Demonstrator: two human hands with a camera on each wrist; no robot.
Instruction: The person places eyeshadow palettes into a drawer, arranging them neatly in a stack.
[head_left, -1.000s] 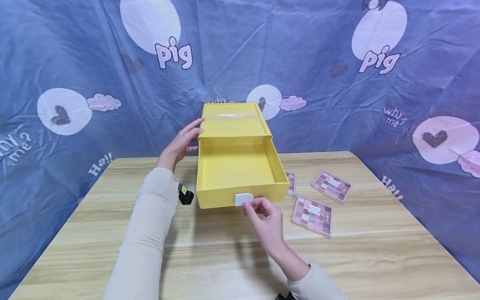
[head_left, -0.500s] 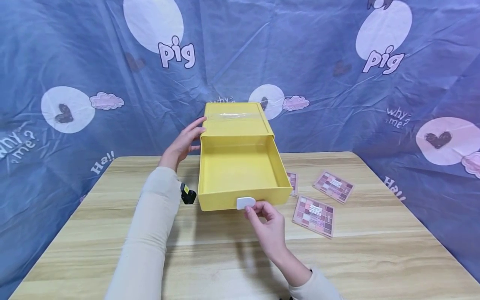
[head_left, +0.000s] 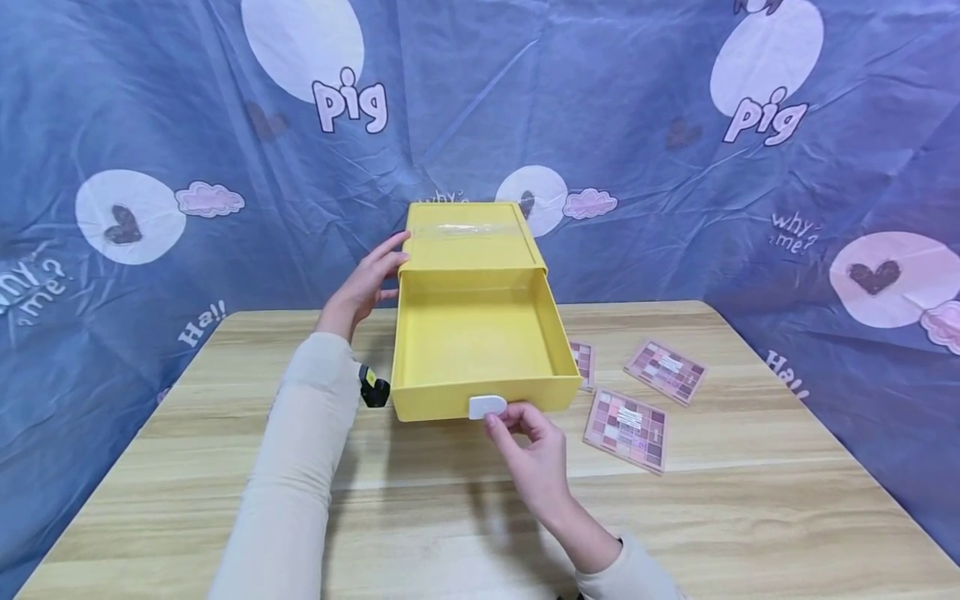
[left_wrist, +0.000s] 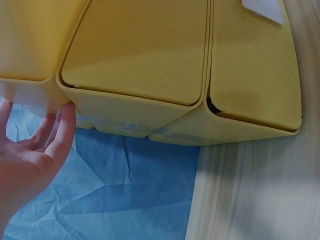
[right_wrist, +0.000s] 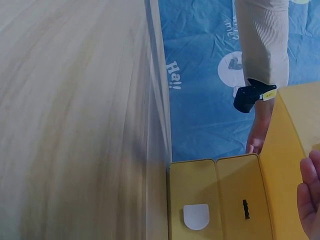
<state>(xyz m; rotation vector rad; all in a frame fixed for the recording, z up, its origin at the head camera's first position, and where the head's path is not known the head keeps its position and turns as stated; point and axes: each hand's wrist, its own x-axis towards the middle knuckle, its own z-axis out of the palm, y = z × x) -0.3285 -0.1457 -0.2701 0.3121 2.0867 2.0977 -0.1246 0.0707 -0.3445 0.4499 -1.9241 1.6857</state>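
Observation:
A yellow drawer cabinet [head_left: 472,246] of stacked units stands on the table, clear tape across its top. Its top drawer [head_left: 480,333] is pulled far out, and its inside looks bare. My right hand [head_left: 536,458] pinches the white pull tab [head_left: 486,407] on the drawer front between thumb and fingers. At the cabinet's left side, my left hand [head_left: 362,287] rests its extended fingertips against the wall. The left wrist view shows those fingers [left_wrist: 64,132] touching the top unit's side. Lower down, the bottom drawer front [right_wrist: 192,175] carries another white tab [right_wrist: 196,216].
Right of the cabinet lie two pink makeup palettes, one nearer [head_left: 626,429] and one farther back [head_left: 665,371]. A third palette [head_left: 583,364] is partly hidden behind the drawer. A blue patterned cloth [head_left: 637,208] hangs behind the wooden table [head_left: 750,492].
The top drawer has come out slightly farther toward me, my right hand moving with it on the tab. My left hand has stayed against the cabinet's side. The head view has shifted a little.

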